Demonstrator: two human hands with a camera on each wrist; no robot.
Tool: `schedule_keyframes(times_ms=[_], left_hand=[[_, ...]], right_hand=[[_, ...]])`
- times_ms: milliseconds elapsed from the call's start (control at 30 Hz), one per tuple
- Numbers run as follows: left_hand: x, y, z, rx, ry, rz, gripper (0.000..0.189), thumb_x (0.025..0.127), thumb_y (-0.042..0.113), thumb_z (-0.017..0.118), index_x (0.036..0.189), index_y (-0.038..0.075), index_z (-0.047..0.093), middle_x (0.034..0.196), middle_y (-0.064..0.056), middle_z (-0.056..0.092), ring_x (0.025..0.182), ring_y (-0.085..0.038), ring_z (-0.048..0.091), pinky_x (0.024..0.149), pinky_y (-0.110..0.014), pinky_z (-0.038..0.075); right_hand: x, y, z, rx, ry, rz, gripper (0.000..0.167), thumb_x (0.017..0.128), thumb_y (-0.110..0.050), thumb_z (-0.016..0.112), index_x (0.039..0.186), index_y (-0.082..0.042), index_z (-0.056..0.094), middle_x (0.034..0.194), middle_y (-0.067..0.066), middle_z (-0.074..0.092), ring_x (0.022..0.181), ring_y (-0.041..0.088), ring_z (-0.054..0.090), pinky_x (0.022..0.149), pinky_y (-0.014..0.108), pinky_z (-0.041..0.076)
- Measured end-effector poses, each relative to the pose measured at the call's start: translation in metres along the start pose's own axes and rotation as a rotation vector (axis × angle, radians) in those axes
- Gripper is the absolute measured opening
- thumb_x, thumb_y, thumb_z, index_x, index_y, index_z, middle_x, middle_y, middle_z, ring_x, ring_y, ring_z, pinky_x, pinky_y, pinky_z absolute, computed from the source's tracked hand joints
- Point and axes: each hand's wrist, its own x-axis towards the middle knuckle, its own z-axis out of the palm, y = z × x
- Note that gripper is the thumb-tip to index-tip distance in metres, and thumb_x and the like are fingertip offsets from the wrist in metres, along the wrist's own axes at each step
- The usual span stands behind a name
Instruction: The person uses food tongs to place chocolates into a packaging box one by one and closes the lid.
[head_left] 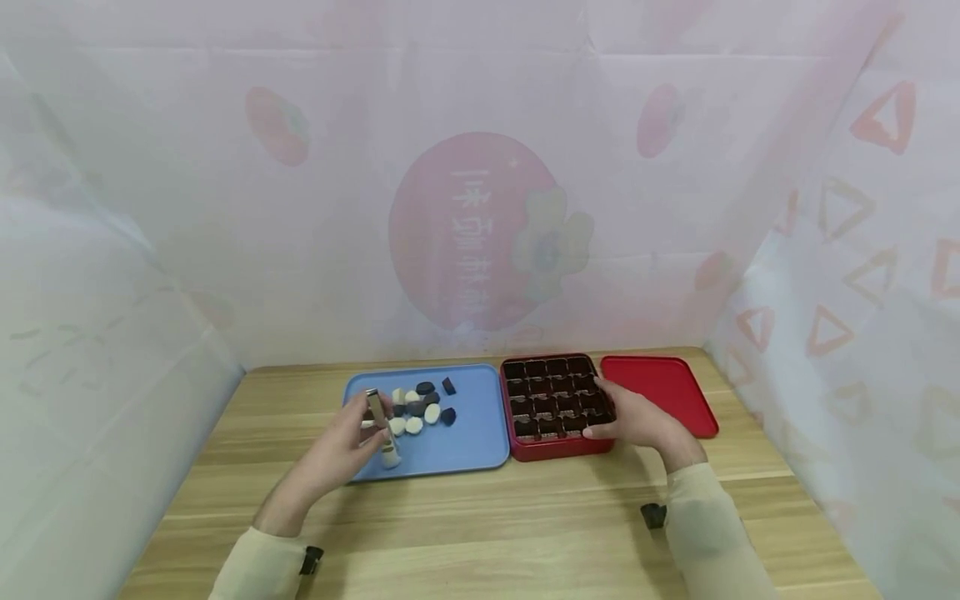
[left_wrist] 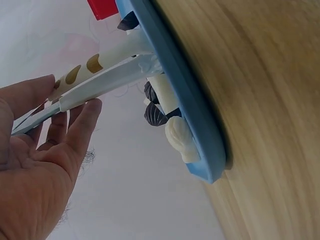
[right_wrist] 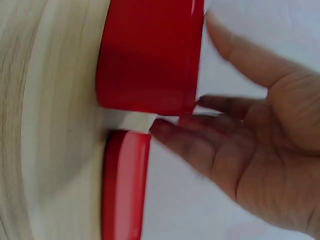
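Observation:
My left hand (head_left: 337, 446) pinches a pair of tongs (left_wrist: 102, 84) between thumb and fingers; they have a metal handle and pale arms, one with gold marks. Their tips point down into the near left part of the blue tray (head_left: 476, 429). Several white chocolate-like pieces (head_left: 432, 413) and dark ones (head_left: 448, 417) lie on that tray, some partly hidden behind the hand. My right hand (head_left: 637, 417) rests at the right side of a red box (head_left: 558, 451), with extended thumb and fingers touching its rim. Dark square compartments fill the box.
A flat red lid (head_left: 660, 387) lies right of the box, behind the right hand. Tray, box and lid stand side by side at the back of the wooden table (head_left: 480, 533). A printed white sheet (head_left: 330, 250) rises behind them and along both sides.

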Motion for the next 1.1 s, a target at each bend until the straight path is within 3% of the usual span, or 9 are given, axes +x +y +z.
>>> schedule_keyframes(times_ms=[133,267,433,700,933,1100], left_hand=[[0.0,-0.005,0.004,0.027,0.003,-0.011,0.032,0.112,-0.004,0.073,0.14,0.005,0.06,0.145,-0.026,0.068,0.141,-0.048,0.073,0.116,-0.056,0.066],[0.001,-0.009,0.006,0.036,0.018,-0.022,0.033,0.111,-0.003,0.074,0.141,0.004,0.061,0.145,-0.027,0.069,0.14,-0.048,0.073,0.116,-0.054,0.067],[0.002,-0.009,0.005,0.044,0.056,-0.048,0.035,0.111,-0.001,0.076,0.143,0.001,0.062,0.142,-0.024,0.074,0.138,-0.052,0.074,0.115,-0.062,0.068],[0.004,-0.008,0.003,0.075,0.05,-0.08,0.032,0.113,0.004,0.075,0.142,0.001,0.062,0.142,-0.022,0.074,0.139,-0.051,0.075,0.118,-0.066,0.066],[0.009,0.001,0.006,0.106,0.101,-0.001,0.024,0.114,-0.002,0.072,0.136,0.001,0.063,0.136,-0.02,0.074,0.134,-0.043,0.076,0.109,-0.055,0.071],[0.018,0.008,0.012,0.11,0.134,0.017,0.022,0.115,-0.006,0.067,0.136,-0.002,0.06,0.136,-0.024,0.071,0.13,-0.04,0.076,0.103,-0.049,0.073]], right_hand=[[0.004,0.013,-0.001,0.063,-0.053,-0.026,0.121,0.1,-0.033,0.098,0.183,0.008,0.02,0.191,0.036,0.023,0.174,0.06,0.033,0.141,0.076,0.036],[0.004,0.021,0.001,0.098,-0.09,-0.028,0.124,0.101,-0.034,0.096,0.184,0.007,0.013,0.193,0.034,0.015,0.177,0.06,0.025,0.143,0.077,0.032],[0.005,0.021,0.0,0.08,-0.093,-0.04,0.123,0.102,-0.036,0.095,0.183,0.008,0.015,0.193,0.035,0.016,0.177,0.061,0.024,0.143,0.078,0.03],[0.006,0.017,-0.001,0.081,-0.092,-0.031,0.129,0.101,-0.036,0.096,0.185,0.005,0.008,0.193,0.035,0.016,0.176,0.06,0.029,0.142,0.078,0.034],[0.006,0.017,-0.002,0.087,-0.093,-0.03,0.128,0.102,-0.035,0.096,0.185,0.006,0.008,0.193,0.035,0.014,0.176,0.061,0.027,0.143,0.078,0.032],[0.006,0.017,-0.002,0.098,-0.096,-0.025,0.127,0.101,-0.035,0.096,0.185,0.006,0.009,0.193,0.035,0.015,0.177,0.06,0.026,0.143,0.078,0.031]])
